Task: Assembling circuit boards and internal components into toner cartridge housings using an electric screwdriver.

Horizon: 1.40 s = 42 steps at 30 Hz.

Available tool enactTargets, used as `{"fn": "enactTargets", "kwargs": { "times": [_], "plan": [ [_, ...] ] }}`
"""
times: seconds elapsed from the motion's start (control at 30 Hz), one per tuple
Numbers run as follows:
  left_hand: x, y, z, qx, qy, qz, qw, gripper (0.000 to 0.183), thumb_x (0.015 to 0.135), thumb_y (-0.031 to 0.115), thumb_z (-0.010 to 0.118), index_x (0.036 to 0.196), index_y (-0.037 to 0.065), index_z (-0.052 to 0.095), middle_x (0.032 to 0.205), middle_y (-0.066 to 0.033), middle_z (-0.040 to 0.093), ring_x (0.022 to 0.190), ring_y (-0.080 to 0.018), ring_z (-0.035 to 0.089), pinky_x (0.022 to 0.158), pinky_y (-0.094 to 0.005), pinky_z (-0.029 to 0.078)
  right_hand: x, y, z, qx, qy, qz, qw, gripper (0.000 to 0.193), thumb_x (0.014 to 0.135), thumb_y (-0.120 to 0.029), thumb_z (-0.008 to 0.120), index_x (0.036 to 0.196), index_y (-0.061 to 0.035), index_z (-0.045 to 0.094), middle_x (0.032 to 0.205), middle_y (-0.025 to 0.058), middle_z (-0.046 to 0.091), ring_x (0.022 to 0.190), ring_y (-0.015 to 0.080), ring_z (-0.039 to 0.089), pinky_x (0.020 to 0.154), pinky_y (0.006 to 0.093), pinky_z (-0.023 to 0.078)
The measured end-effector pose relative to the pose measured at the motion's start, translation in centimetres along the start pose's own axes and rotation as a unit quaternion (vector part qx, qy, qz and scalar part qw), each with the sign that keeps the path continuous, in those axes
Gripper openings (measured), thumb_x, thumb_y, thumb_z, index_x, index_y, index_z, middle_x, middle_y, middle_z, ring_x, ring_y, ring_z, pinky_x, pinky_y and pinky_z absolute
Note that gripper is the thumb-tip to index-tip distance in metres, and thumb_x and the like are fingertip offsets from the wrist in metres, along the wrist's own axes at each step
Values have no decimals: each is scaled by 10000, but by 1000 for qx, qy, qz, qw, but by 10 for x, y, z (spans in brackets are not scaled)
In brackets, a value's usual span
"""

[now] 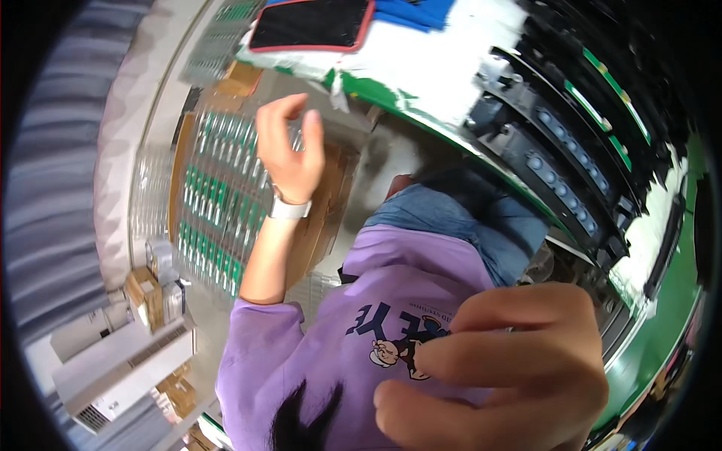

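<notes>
My left hand, with a pale watch on its wrist, is raised over clear plastic trays of green circuit boards. Its fingers are bent and apart from the thumb, and nothing shows in them. Large and close to the camera at lower right is my right hand. Its fingers are loosely curled with gaps between them; no object is visible there, and the palm side is partly hidden.
The trays rest on a cardboard box. On the green-edged workbench lie a red-rimmed phone, blue cloth and several long black housings with round lenses. A curtain hangs at left.
</notes>
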<state>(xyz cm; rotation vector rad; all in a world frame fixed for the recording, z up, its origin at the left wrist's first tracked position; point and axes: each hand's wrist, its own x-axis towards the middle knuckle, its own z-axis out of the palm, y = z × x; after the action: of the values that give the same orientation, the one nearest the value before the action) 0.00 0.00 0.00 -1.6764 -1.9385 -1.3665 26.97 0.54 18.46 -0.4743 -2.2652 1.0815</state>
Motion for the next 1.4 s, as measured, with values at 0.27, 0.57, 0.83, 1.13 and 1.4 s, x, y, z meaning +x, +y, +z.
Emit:
{"fn": "enactTargets", "kwargs": {
  "times": [0.27, 0.57, 0.83, 1.13, 1.4],
  "plan": [
    [-20, -91, -52, 73, 57, -185, 978, 217, 764, 33, 613, 977, 17, 577, 867, -62, 530, 779, -168, 510, 680, -290, 416, 30, -15, 6, -65, 44, -89, 993, 87, 785, -204, 597, 817, -124, 609, 753, -33, 630, 525, 96, 508, 549, 248, 457],
    [-67, -219, -48, 308, -62, -256, 914, 218, 794, 147, 582, 973, 26, 560, 1004, -163, 553, 973, -326, 520, 815, -430, 430, 18, 62, 38, -90, 87, -176, 976, 180, 559, -25, 584, 728, 29, 610, 633, 148, 600, 395, 169, 458, 391, 266, 355],
    [-142, -253, -134, 353, 12, -229, 907, 252, 851, 226, 551, 1017, 38, 568, 992, -135, 586, 963, -323, 525, 804, -424, 435, 29, 76, 70, -145, -9, -107, 984, 270, 470, 23, 569, 734, 45, 619, 674, 127, 595, 508, 225, 554, 463, 277, 393],
    [-171, -285, -218, 367, -200, -352, 837, 577, 685, 272, 771, 1176, 92, 528, 1060, -108, 617, 942, -281, 608, 790, -410, 482, 42, 84, 92, -163, -88, -118, 976, 292, 516, 52, 586, 803, 20, 627, 736, 119, 600, 564, 241, 562, 491, 298, 412],
    [-172, -298, -239, 291, -237, -440, 816, 343, 660, 321, 789, 792, 41, 639, 781, -102, 649, 757, -281, 634, 664, -390, 492, 27, 92, 91, -142, -71, -107, 982, 318, 492, 60, 590, 804, 13, 628, 735, 115, 599, 551, 237, 552, 492, 298, 416]
  ]
}}
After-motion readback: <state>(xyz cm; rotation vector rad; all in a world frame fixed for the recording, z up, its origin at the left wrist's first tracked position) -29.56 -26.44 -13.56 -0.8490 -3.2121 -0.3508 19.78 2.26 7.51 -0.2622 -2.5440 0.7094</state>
